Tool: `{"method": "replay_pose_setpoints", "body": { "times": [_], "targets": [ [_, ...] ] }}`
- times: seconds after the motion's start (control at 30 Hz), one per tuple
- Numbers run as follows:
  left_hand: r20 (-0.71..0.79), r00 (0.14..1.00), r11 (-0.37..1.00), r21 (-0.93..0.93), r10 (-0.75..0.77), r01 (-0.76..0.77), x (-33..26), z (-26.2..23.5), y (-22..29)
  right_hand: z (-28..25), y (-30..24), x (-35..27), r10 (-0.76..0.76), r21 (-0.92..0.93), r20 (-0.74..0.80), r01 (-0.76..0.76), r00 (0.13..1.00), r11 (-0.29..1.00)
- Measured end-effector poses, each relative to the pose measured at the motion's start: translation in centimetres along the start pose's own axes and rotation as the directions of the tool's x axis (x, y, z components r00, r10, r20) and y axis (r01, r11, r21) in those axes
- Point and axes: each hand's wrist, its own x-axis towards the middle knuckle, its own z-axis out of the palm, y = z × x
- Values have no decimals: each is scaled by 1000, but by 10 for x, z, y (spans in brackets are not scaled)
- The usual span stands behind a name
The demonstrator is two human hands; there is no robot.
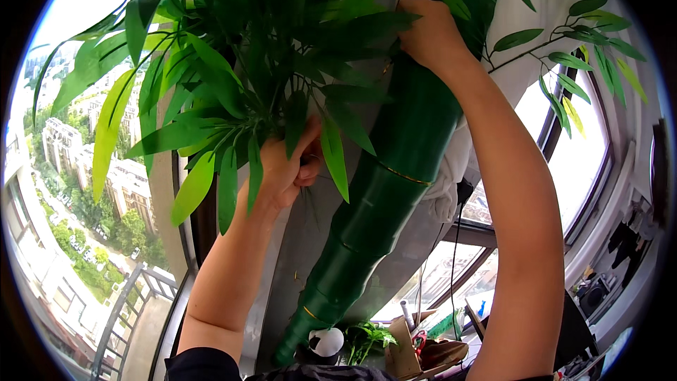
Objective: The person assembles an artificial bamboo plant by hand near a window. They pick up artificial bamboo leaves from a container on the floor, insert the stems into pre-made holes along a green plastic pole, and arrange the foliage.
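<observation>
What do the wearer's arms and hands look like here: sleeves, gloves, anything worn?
Both are bare: no gloves, and no watch, ring or band shows on the left hand or the right hand. Both forearms are uncovered up to the elbow. A dark, near-black sleeve edge shows only at the left upper arm by the lower edge of the picture. No markings are visible.
</observation>
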Motion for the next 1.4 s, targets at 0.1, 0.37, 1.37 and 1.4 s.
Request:
{"method": "replay_pose_setpoints", "body": {
  "times": [0.1, 0.37, 1.37, 1.4],
  "targets": [
    [-64, 998, 999, -26, -26, 25, 4, -5, -3, 2, -6, -1, 6, 64, -41, -3, 999, 998],
    [-36, 999, 1000, 5, 12, -12, 5, -5, -3, 16, -7, -1, -99, 107, -42, 103, 994, 989],
    [24, 939, 933, 107, 343, -344, 50, 82, 40, -6, 18, 5, -573, -192, -172, 544, 801, 817],
    [23, 939, 932, 110, 344, -344, 59, 83, 45, -16, 7, 4, -573, -190, -175, 544, 801, 818]
  ]
}}
